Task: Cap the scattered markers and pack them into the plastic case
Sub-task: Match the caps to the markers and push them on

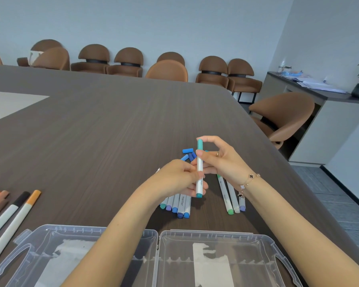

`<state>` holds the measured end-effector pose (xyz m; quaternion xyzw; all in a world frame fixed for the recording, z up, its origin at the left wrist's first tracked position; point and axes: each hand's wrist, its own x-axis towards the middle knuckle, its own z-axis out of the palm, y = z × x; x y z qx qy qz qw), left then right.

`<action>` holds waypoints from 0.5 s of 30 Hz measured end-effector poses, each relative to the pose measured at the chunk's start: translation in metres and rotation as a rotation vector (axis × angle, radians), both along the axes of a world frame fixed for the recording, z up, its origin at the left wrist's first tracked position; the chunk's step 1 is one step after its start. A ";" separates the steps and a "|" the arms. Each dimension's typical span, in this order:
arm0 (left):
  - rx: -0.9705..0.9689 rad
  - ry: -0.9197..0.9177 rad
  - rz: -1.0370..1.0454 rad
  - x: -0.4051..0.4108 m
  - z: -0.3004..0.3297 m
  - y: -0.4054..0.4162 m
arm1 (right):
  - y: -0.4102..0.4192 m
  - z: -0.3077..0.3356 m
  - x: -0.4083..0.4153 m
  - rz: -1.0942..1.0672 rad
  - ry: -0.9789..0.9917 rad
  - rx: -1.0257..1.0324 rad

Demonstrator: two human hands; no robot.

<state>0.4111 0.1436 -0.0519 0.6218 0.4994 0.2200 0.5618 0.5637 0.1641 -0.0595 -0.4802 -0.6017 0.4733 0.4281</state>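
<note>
Markers: one teal marker (199, 170) held above the tabletop (112, 125), near-upright, long axis vertical, teal cap on top, teal end at the bottom.
Plastic case (216, 235): nearest the camera, open flat, two clear halves side by side; only a pale label shows in each half; near edge cut off by the frame, middle partly hidden by the left forearm.
Left markers (10, 216): capped set on the tabletop, orange, black, brown, red; lying diagonally, caps pointing away; lower ends cut off at the frame edge.
Left hand (180, 179): grip curled round the teal marker's lower barrel.
Bundle (177, 206): white-barrelled markers under the left hand, blue and purple ends toward the camera; far ends hidden by the hand.
Right group (230, 199): three markers beneath the right wrist, green and purple ends toward the camera; tips hidden.
Right hand (220, 158): grip pinching the marker just below its cap, forefinger arched over the cap top.
Loose caps (188, 154): blue, behind the hands, partly hidden; count unclear.
</note>
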 end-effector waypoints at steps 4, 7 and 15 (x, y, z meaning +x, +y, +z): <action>0.005 -0.049 0.035 0.012 -0.006 -0.007 | -0.001 0.002 0.003 -0.025 -0.033 -0.031; 0.031 -0.061 0.072 0.019 -0.008 -0.008 | -0.002 0.005 0.007 -0.051 -0.005 -0.067; 0.060 -0.071 0.157 0.015 -0.003 -0.006 | 0.004 0.005 0.013 -0.139 -0.119 0.064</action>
